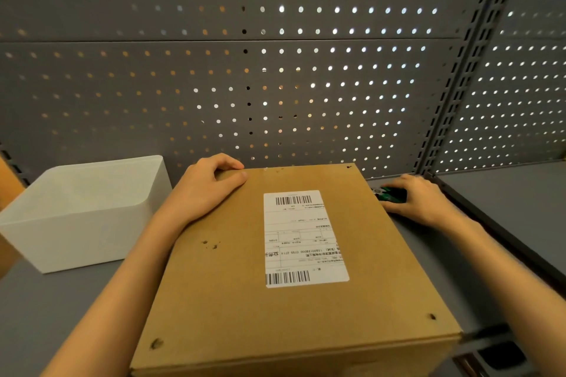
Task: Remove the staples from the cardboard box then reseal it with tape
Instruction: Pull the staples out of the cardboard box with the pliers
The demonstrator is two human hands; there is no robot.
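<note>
Two bare hands in view, seen from above. Left hand (211,185) resting on the far left corner of a cardboard box (284,269), fingers curled over the far edge, thumb lying flat on the top face, steadying it. Right hand (419,197) off to the right of the box, down on the grey shelf (61,315), fingers bent over a small green tool (390,194) with a bit of silver metal showing; impossible to tell whether truly gripped or only touched, since the hand is blurred.

Progress, as a judgement: probably mid-task. Dark puncture marks on the top face near both near corners, at the far right corner and in a small cluster below the left wrist, looking like holes where staples sat; no staple plainly visible. No tape roll in sight and no tape on the box, so resealing apparently not yet begun.

Box lying between the two forearms, flat brown top, closed, edges crisp, slightly turned. White shipping label (304,237) with two barcodes stuck right of centre, nearer the right hand. Left of the left forearm, a white plastic bin (76,223). Beyond both hands, a grey perforated back panel (275,86).
</note>
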